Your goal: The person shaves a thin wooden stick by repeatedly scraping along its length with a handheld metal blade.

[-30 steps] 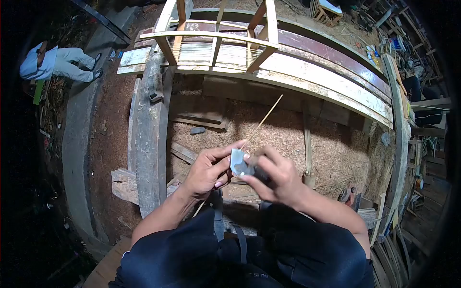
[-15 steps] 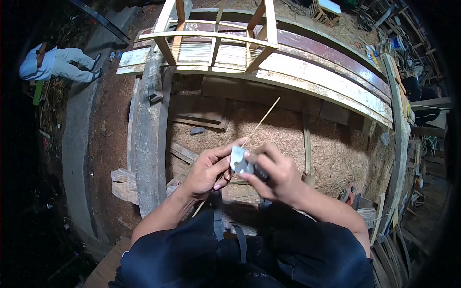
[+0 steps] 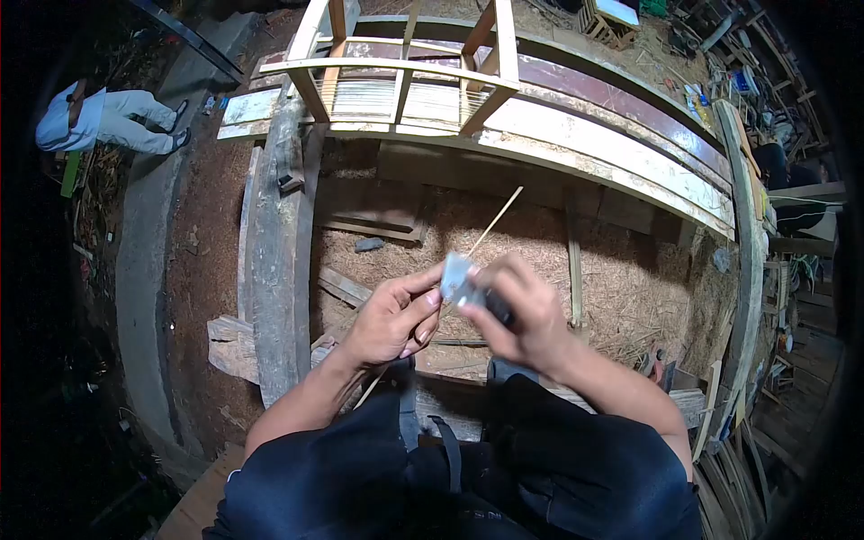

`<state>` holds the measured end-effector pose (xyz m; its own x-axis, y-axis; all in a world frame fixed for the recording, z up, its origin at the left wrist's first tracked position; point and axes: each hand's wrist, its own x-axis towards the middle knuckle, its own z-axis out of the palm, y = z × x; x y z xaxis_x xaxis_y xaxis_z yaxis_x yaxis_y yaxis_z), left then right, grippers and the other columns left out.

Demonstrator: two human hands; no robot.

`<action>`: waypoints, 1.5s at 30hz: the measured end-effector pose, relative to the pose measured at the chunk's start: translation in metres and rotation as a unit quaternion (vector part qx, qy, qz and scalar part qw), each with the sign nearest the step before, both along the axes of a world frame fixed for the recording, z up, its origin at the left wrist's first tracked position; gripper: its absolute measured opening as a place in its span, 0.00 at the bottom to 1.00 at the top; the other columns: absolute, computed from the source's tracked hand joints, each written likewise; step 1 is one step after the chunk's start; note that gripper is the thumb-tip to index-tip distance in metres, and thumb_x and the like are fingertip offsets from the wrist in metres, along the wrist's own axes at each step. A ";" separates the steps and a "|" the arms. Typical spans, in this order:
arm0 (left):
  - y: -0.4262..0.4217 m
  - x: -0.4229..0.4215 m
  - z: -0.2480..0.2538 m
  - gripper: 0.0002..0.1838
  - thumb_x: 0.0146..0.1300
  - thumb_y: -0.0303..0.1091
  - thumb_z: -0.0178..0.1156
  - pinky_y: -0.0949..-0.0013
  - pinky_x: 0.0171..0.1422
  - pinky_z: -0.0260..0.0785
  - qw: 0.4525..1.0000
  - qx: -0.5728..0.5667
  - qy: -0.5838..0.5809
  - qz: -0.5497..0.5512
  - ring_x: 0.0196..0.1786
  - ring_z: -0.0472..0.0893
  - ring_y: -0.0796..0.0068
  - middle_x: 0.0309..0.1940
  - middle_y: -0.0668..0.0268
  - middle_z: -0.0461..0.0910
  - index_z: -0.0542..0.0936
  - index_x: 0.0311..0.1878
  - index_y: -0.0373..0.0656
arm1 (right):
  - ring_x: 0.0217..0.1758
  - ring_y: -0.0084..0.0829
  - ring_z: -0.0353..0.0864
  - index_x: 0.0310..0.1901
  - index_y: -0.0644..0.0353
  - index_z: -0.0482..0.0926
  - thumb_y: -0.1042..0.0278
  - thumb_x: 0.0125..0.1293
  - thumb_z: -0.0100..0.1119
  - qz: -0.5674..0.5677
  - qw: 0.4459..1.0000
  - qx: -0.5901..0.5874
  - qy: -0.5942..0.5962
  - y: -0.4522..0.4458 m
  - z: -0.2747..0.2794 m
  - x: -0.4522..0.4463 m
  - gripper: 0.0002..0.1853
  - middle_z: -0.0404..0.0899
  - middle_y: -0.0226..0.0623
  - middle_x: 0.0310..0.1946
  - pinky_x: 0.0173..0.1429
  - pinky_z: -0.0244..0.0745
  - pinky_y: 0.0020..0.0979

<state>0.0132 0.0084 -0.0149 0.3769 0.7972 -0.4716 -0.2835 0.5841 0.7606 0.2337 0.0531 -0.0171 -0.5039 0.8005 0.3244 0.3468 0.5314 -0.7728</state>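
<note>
My left hand [image 3: 389, 322] is closed around a thin, pale wooden stick [image 3: 498, 217], which slants up and away to the right. Its lower end comes out below that hand, near my left wrist. In my right hand [image 3: 529, 315], slightly blurred, is a tool with a flat, shiny metal blade [image 3: 456, 270] and a dark handle; its exact kind is unclear. The blade lies against or just over the stick, close to my left fingertips. Fingers and blade hide the stretch of stick between them.
Ahead, a wooden frame [image 3: 405, 65] with thin slats stands on long planks [image 3: 576, 135]. Beams [image 3: 277, 243] flank me on the left and right [image 3: 749, 270]. Shavings [image 3: 540, 261] cover the ground, with a small dark block [image 3: 369, 244] on them. A person [image 3: 117, 117] is at far left.
My right hand has shifted the blade a little up and to the right along the stick, and the blade has tilted. My left hand stays nearly in place.
</note>
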 end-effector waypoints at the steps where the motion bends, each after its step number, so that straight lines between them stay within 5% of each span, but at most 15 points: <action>1: -0.001 0.001 0.000 0.27 0.84 0.33 0.49 0.83 0.21 0.60 1.000 -0.024 0.001 0.008 0.18 0.66 0.90 0.20 0.77 0.70 0.64 0.82 0.48 | 0.30 0.40 0.84 0.50 0.66 0.82 0.68 0.64 0.75 0.049 0.999 -0.008 0.015 -0.008 0.007 -0.002 0.17 0.77 0.44 0.36 0.31 0.79 0.38; 6: -0.003 -0.003 -0.003 0.25 0.85 0.32 0.44 0.82 0.19 0.61 1.000 -0.002 -0.026 -0.006 0.16 0.66 0.88 0.21 0.72 0.74 0.64 0.82 0.46 | 0.29 0.38 0.85 0.50 0.64 0.83 0.63 0.64 0.77 -0.071 0.997 0.008 -0.002 0.014 -0.013 0.005 0.18 0.79 0.43 0.37 0.31 0.81 0.37; 10: -0.002 0.004 0.004 0.27 0.84 0.32 0.48 0.81 0.20 0.60 0.999 0.003 0.037 -0.002 0.16 0.65 0.88 0.20 0.72 0.73 0.63 0.83 0.48 | 0.29 0.41 0.85 0.50 0.66 0.82 0.66 0.64 0.76 0.036 0.999 -0.029 0.010 -0.014 0.005 -0.002 0.18 0.77 0.45 0.35 0.31 0.80 0.40; 15: -0.001 0.000 0.001 0.27 0.83 0.30 0.50 0.82 0.20 0.60 1.000 0.016 -0.007 -0.003 0.18 0.68 0.90 0.23 0.74 0.76 0.66 0.81 0.49 | 0.30 0.40 0.87 0.49 0.65 0.83 0.64 0.63 0.77 -0.050 0.999 0.016 0.003 0.006 -0.008 0.003 0.18 0.77 0.43 0.36 0.31 0.81 0.39; 19: -0.003 0.002 0.000 0.27 0.82 0.33 0.54 0.83 0.19 0.59 1.000 0.005 0.026 0.007 0.15 0.64 0.89 0.18 0.73 0.71 0.66 0.81 0.49 | 0.27 0.41 0.84 0.50 0.66 0.82 0.65 0.64 0.76 0.053 0.998 -0.007 0.026 -0.008 0.002 0.000 0.18 0.77 0.44 0.35 0.29 0.80 0.39; 22: -0.002 -0.002 0.003 0.27 0.82 0.33 0.54 0.82 0.18 0.57 0.999 -0.030 -0.028 0.009 0.15 0.63 0.90 0.18 0.72 0.72 0.67 0.81 0.47 | 0.29 0.38 0.86 0.50 0.65 0.83 0.64 0.64 0.76 -0.068 0.998 0.013 -0.001 0.014 -0.013 0.005 0.18 0.78 0.44 0.35 0.30 0.81 0.37; 25: -0.004 -0.006 -0.002 0.28 0.81 0.34 0.55 0.82 0.18 0.58 0.998 -0.049 -0.049 0.000 0.15 0.63 0.89 0.18 0.72 0.71 0.67 0.81 0.47 | 0.34 0.36 0.83 0.46 0.68 0.81 0.74 0.61 0.75 0.017 1.000 -0.002 0.004 -0.002 0.001 0.004 0.15 0.80 0.45 0.35 0.35 0.77 0.36; 30: -0.006 -0.006 0.001 0.31 0.81 0.35 0.55 0.81 0.18 0.59 0.995 -0.034 -0.090 -0.022 0.15 0.64 0.87 0.18 0.71 0.71 0.61 0.84 0.50 | 0.34 0.33 0.84 0.43 0.68 0.80 0.74 0.62 0.75 -0.072 0.997 -0.009 0.021 0.018 -0.001 0.007 0.13 0.80 0.45 0.35 0.35 0.77 0.34; 33: -0.004 -0.011 -0.006 0.32 0.83 0.36 0.52 0.80 0.18 0.61 0.992 -0.028 -0.108 -0.050 0.14 0.66 0.85 0.19 0.68 0.75 0.57 0.85 0.50 | 0.35 0.37 0.84 0.47 0.69 0.81 0.73 0.60 0.77 0.008 1.000 -0.003 0.011 0.006 0.007 0.006 0.17 0.81 0.47 0.36 0.36 0.78 0.34; 34: -0.002 -0.011 -0.008 0.31 0.83 0.36 0.51 0.80 0.18 0.62 0.995 -0.035 -0.089 -0.043 0.14 0.68 0.85 0.20 0.66 0.76 0.58 0.84 0.50 | 0.29 0.40 0.86 0.48 0.67 0.82 0.66 0.63 0.77 0.030 0.999 0.012 0.032 0.000 0.002 0.003 0.18 0.78 0.46 0.35 0.30 0.81 0.36; 39: 0.002 0.004 -0.001 0.24 0.83 0.37 0.53 0.79 0.20 0.67 0.996 -0.055 -0.044 0.055 0.17 0.75 0.83 0.23 0.63 0.81 0.70 0.78 0.45 | 0.29 0.40 0.84 0.48 0.66 0.82 0.65 0.64 0.77 0.017 1.000 -0.002 0.020 -0.002 0.003 0.002 0.18 0.77 0.45 0.35 0.30 0.80 0.39; 45: 0.002 -0.005 -0.005 0.25 0.80 0.32 0.56 0.80 0.20 0.60 0.998 -0.029 -0.041 0.046 0.17 0.68 0.87 0.21 0.70 0.77 0.72 0.77 0.41 | 0.30 0.37 0.84 0.48 0.68 0.81 0.66 0.64 0.76 -0.021 0.999 0.014 0.026 0.011 0.001 0.005 0.18 0.77 0.45 0.36 0.29 0.79 0.37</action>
